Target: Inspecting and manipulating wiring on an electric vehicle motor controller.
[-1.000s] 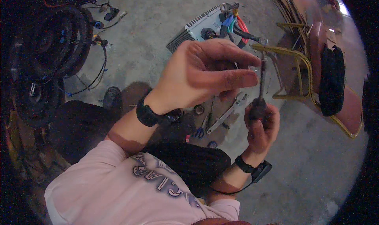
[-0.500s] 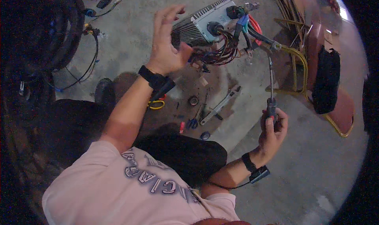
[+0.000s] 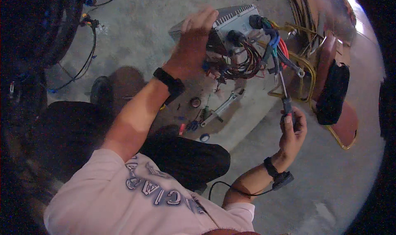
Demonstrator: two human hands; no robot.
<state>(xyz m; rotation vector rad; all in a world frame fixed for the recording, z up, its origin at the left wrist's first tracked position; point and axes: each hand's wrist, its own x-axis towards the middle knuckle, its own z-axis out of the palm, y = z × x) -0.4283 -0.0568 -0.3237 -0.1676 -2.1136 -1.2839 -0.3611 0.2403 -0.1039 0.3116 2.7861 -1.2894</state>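
Note:
My left hand [image 3: 194,39] is clasped over the near side of a silver-grey finned metal box [image 3: 240,24], probably a motor controller; its thumb is blurred and partly hidden. Two black round connectors sit on the box's face, and a bundle of thin brown and red wires [image 3: 251,64] hangs from one. Thicker cables [image 3: 275,45], blue, green and red, run down from the other side, one ending in a ring lug [image 3: 300,73]. My right hand [image 3: 293,128] is closed around the handle of a screwdriver [image 3: 284,84], whose shaft points up to the cables; its tip is hard to make out.
On the floor below the box lie a wrench [image 3: 220,109], a tape roll [image 3: 195,102], blue-handled scissors [image 3: 192,125] and a small red item [image 3: 182,129]. A yellow-framed chair [image 3: 346,128] with a black bag [image 3: 336,95] lies at right. A large black tyre [image 3: 62,24] stands at left.
The box has shifted right and tilted, and my left hand has moved right and farther over it. My right hand, with the screwdriver, has moved slightly right and nearer; the screwdriver's shaft now leans left.

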